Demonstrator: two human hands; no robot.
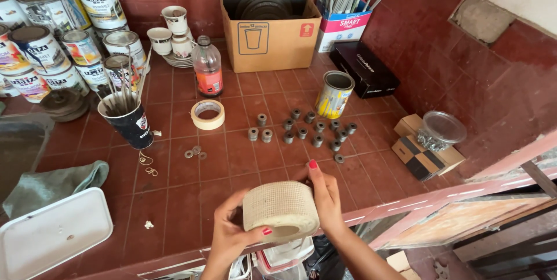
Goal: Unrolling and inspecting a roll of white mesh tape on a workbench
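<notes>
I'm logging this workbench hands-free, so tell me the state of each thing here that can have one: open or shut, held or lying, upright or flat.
Mesh tape roll: held in both hands, left hand and right hand.
Masking tape roll: lying flat.
Glass bottle: upright, capped.
Open tin: upright, lid off.
Cardboard box: open, discs inside.
Dark cup: upright, holding sticks.
Metal bushings: standing loose on the tiles.
White tray: lying flat.

White tray [55, 230] and paint tins [35, 48] cut off left.
</notes>
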